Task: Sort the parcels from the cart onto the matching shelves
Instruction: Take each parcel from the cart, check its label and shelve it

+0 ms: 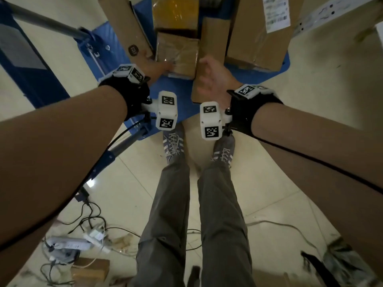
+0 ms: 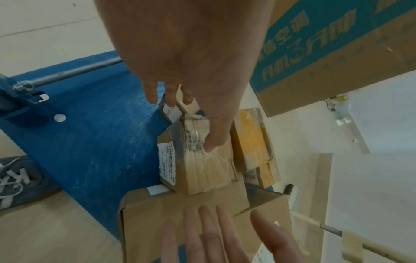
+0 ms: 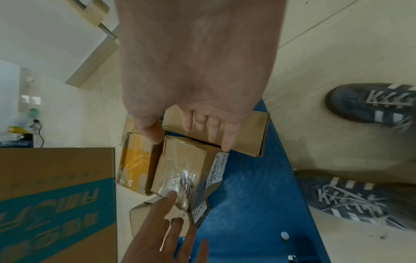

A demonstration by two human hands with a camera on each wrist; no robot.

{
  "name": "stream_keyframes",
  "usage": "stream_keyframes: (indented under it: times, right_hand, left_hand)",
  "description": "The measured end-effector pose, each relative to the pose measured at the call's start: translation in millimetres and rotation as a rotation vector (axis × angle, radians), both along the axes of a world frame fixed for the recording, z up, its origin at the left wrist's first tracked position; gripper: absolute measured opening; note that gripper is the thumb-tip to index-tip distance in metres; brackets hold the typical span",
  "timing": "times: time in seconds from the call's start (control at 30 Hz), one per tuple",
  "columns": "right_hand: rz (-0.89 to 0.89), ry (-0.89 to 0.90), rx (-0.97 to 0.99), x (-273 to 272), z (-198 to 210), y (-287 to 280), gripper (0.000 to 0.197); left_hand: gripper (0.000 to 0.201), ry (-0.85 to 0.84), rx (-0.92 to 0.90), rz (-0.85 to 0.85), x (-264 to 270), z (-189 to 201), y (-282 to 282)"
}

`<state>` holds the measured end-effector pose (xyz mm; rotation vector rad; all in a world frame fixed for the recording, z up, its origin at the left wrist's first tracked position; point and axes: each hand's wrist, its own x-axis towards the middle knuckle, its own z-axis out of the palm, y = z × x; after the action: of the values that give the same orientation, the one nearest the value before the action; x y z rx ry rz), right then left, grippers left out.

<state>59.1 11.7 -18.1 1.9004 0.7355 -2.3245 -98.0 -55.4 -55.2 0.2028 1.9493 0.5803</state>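
Several cardboard parcels stand on the blue cart (image 1: 170, 88). A small, crumpled, tape-wrapped parcel (image 1: 178, 54) (image 2: 202, 169) (image 3: 180, 165) sits between my two hands. My left hand (image 1: 165, 66) (image 2: 191, 124) reaches to it with straight fingers, and the thumb touches its top. My right hand (image 1: 204, 65) (image 3: 190, 142) is open too, its fingers lying along a flat brown box (image 1: 211, 48) (image 2: 180, 201) (image 3: 252, 135) that stands beside the parcel. Neither hand grips anything.
A yellow-taped parcel (image 1: 174, 13) (image 3: 135, 160) lies behind the small one. A long box (image 1: 126, 27) leans at the left, and a big labelled box (image 1: 261, 32) stands at the right. The cart handle (image 1: 51, 23) is at left. Cables and a power strip (image 1: 72, 243) lie behind my feet.
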Motion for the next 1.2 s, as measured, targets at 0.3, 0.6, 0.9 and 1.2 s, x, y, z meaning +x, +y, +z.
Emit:
stream_keyframes:
  times: [0.3, 0.6, 0.9, 1.2]
  right_hand:
    - [0.015, 0.017, -0.038, -15.2, -1.6, -8.5, 0.047]
    - [0.033, 0.054, -0.103, 1.6, 8.2, -6.8, 0.029]
    - [0.047, 0.024, 0.083, 20.0, 42.2, -6.1, 0.027]
    - [0.049, 0.163, 0.473, 60.3, 75.6, 13.3, 0.078]
  left_hand:
    - [0.041, -0.088, -0.037, 0.053, -4.4, -8.7, -12.8]
    - [0.02, 0.032, -0.063, 0.228, 2.7, 18.1, -12.4]
    - [0.036, 0.106, 0.008, 0.159, 20.6, 67.4, 25.8]
    - [0.019, 0.087, 0.155, 0.018, 51.4, 136.5, 64.4]
